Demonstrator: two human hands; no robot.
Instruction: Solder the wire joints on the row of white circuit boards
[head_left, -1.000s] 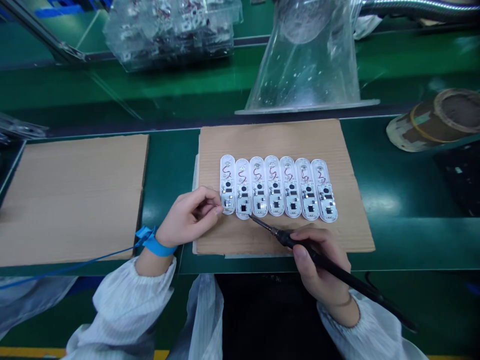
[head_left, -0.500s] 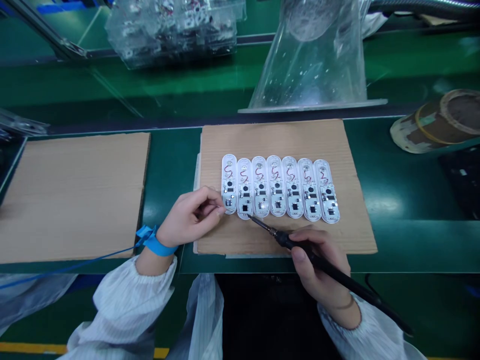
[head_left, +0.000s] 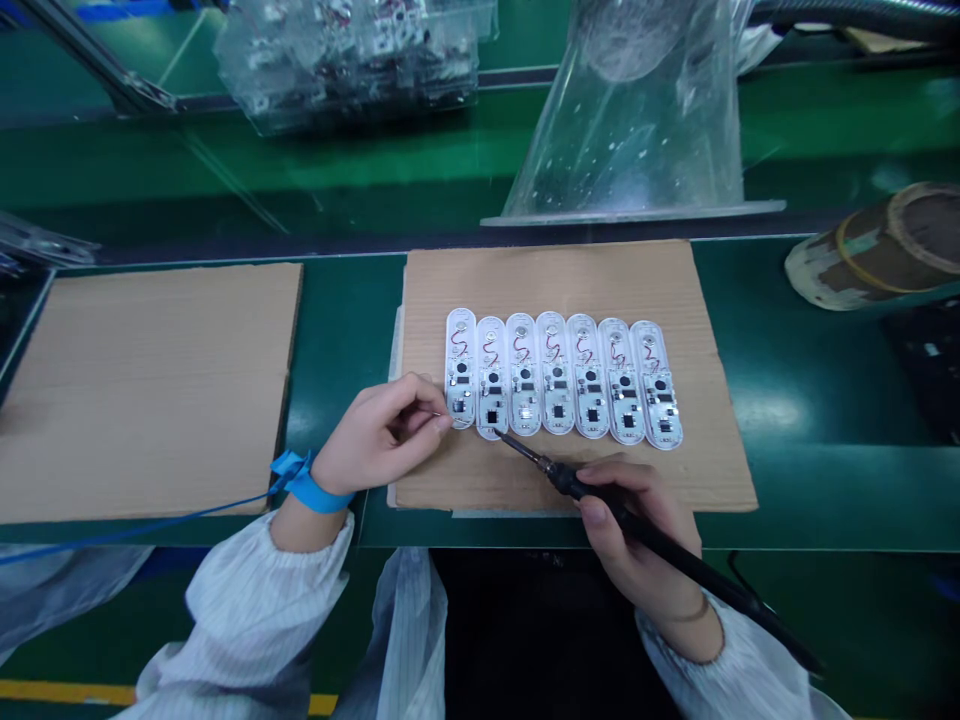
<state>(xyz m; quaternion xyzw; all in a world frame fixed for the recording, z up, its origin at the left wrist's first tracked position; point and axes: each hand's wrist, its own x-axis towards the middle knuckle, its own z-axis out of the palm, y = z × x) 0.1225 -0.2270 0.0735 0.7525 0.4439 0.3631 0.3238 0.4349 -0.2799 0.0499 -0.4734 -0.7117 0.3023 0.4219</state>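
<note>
A row of several white oblong circuit boards (head_left: 555, 375) with red wires and black chips lies on a cardboard sheet (head_left: 600, 280). My right hand (head_left: 641, 520) grips a black soldering iron (head_left: 562, 476) like a pen. Its tip is at the lower end of the second board from the left (head_left: 492, 380). Beside the lower end of the leftmost board (head_left: 460, 370), my left hand (head_left: 394, 430) pinches a thin strand of solder wire (head_left: 441, 414), mostly hidden by the fingers. A blue wrist strap (head_left: 319, 492) with a cord circles the left wrist.
Another cardboard sheet (head_left: 150, 390) lies on the green table at left. A clear fume hood (head_left: 630, 150) stands behind the boards. Clear trays of parts (head_left: 352, 65) sit on the back shelf. A brown cylinder (head_left: 862, 255) and a dark object (head_left: 930, 350) are at right.
The view has shifted very slightly. Both hands, the soldering iron and the boards keep nearly the same positions.
</note>
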